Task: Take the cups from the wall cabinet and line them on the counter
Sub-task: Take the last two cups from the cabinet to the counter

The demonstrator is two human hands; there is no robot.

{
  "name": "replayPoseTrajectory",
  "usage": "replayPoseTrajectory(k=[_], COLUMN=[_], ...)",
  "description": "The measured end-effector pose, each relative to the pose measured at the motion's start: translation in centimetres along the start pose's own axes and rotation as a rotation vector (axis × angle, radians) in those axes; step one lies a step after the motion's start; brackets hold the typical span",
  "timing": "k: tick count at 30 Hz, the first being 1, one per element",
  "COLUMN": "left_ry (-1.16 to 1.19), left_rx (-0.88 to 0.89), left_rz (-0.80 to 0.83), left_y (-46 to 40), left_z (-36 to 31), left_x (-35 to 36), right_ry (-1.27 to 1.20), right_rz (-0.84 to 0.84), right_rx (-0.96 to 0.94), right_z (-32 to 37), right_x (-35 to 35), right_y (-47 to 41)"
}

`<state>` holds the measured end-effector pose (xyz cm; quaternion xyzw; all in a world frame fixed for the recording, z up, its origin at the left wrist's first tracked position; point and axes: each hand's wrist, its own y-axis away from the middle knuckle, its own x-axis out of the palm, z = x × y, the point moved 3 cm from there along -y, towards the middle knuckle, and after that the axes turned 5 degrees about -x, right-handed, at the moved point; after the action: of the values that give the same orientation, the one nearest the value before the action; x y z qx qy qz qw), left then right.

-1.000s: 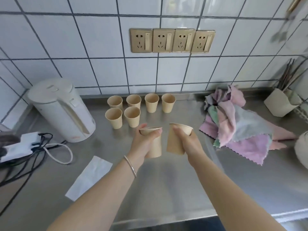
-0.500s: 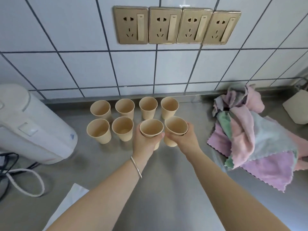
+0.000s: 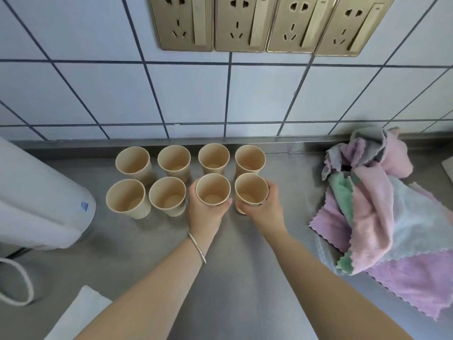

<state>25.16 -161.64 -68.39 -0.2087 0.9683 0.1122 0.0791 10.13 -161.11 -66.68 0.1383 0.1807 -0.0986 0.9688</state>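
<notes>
**Two cups gripped in the front row**

While eight tan paper cups stand upright in two rows of four on the steel worktop point(image 3: 245, 278), the left hand point(image 3: 206, 214) wraps its fingers point(image 3: 192, 192) around the third front cup point(image 3: 212, 190). At its 3 o'clock, the right hand point(image 3: 263, 209) clasps the fourth front cup point(image 3: 251, 190). Pastel cloths point(image 3: 382, 217) lie heaped further toward 3 o'clock, and a white kettle point(image 3: 36, 204) stands at 9 o'clock.

Eight paper cups point(image 3: 133, 163), four wall sockets point(image 3: 185, 23), two hands point(image 3: 207, 214), one kettle point(image 3: 36, 204).
</notes>
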Motion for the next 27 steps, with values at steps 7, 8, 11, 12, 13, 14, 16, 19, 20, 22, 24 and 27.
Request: replayPoseTrajectory(k=[7,8,11,12,13,14,16,19,20,22,24,27], left_ry=[0.010,0.013,0.041,0.053,0.058,0.051,0.006,0.029,0.047,0.067,0.073,0.073], left_rx=[0.012,0.001,-0.075,-0.106,-0.136,-0.162,-0.217,-0.329,-0.358,-0.392,-0.412,-0.404], left_rz=[-0.012,-0.015,-0.005,0.009,0.023,0.032,0.026,-0.019,-0.029,-0.017,0.032,0.140], left_y=[0.0,0.0,0.4,0.6,0.9,1.2,2.2,4.0,4.7,6.0,7.1,8.9], left_z=[1.4,1.6,2.2,2.5,2.7,2.9,3.0,2.6,2.3,1.5,0.8,-0.2], left_x=[0.2,0.3,0.2,0.1,0.0,-0.2,-0.6,-1.2,-1.4,-1.9,-2.4,-2.8], right_ry=[0.042,0.049,0.070,0.079,0.092,0.112,0.153,0.179,0.182,0.183,0.154,0.099], right_rz=[0.027,0.028,0.028,0.026,0.026,0.025,0.017,-0.007,-0.009,0.002,0.010,-0.020], right_rx=[0.002,0.005,0.030,0.038,0.043,0.049,0.074,0.116,0.127,0.141,0.157,0.162], right_z=[-0.5,-0.6,-1.1,-1.4,-1.6,-1.8,-2.2,-2.6,-2.6,-2.4,-1.9,-0.9], right_x=[0.4,0.4,0.4,0.3,0.2,0.0,-0.4,-1.1,-1.3,-1.8,-2.3,-3.2], right_y=[0.0,0.0,0.3,0.4,0.7,1.0,1.7,3.0,3.5,4.6,5.8,7.7])
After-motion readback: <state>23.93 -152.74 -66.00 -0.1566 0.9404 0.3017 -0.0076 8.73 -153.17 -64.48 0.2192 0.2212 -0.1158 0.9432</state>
